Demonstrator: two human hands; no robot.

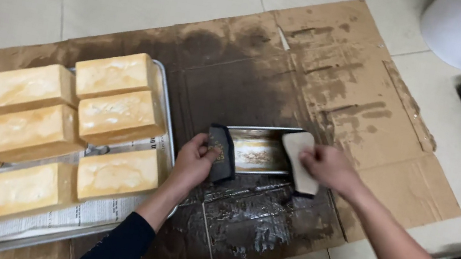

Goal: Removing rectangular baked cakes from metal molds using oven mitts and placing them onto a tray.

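A metal loaf tin point(258, 151) is gripped at its end through a dark cloth point(221, 154) by the left hand point(193, 164); a pale pad point(299, 160) is clasped by the right hand point(327, 166) on stained cardboard point(339, 79).

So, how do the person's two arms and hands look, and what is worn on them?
The left hand is bare, with no glove, and its arm wears a long dark navy sleeve that reaches nearly to the wrist. The right hand is bare too, and its forearm is uncovered as far as the picture shows. No watch or ring is visible.
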